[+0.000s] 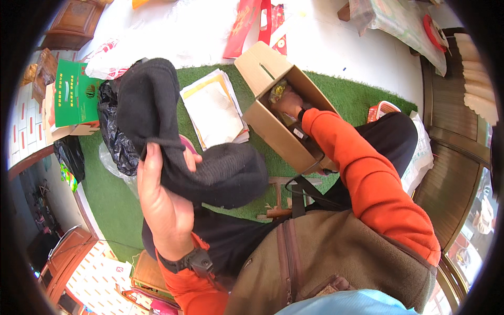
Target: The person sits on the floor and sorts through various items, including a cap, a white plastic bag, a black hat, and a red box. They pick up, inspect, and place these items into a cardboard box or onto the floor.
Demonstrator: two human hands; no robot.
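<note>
My left hand [169, 204] pinches a dark grey knitted cloth item [157, 106], which may be a hat or a sock, between thumb and fingers. Its two ends droop to either side, and a bit of pink shows behind it. My right hand [288, 103] reaches down into an open cardboard box [271, 136], at a small clear packet with yellow contents [278, 91]. Whether the fingers grip the packet cannot be made out. A dark object with a white label [298, 133] lies deeper in the box. A stack of papers [214, 114] lies between the cloth and the box.
Green artificial turf [102, 197] covers the floor. Black plastic bags [112, 134] and a green carton [76, 94] stand at the left. Red paper bags [248, 29] are beyond the box. An orange-and-white basket [382, 110] and a white bag [419, 157] lie by my right knee.
</note>
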